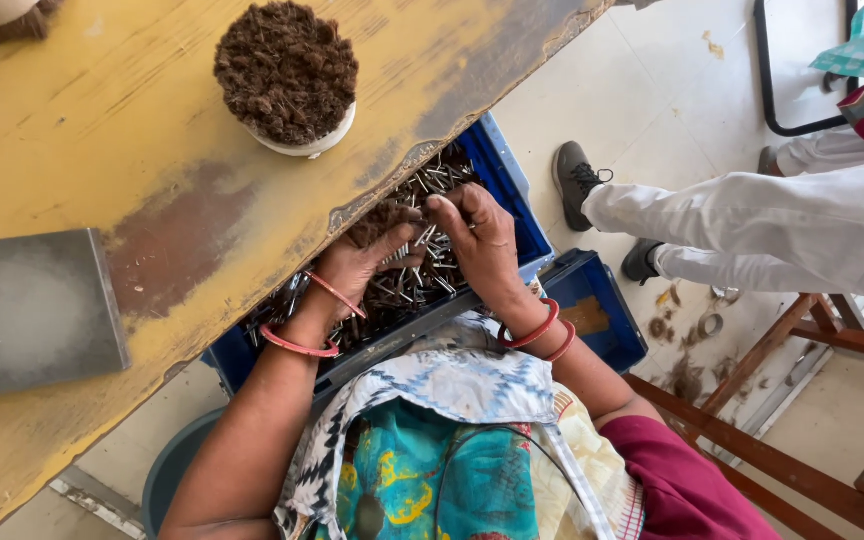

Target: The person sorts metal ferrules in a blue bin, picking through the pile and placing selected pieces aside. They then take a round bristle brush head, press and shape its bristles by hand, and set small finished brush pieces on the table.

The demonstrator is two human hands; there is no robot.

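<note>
Blue crate, under desk edge: metal nails. Left hand and right hand inside, each grasping nails. White cup of brown fibre on desk, grey slab.

Both hands, left hand and right hand, are digging into metal pins filling a blue crate; at eleven o'clock, a bowl is sitting on the yellow table.
</note>
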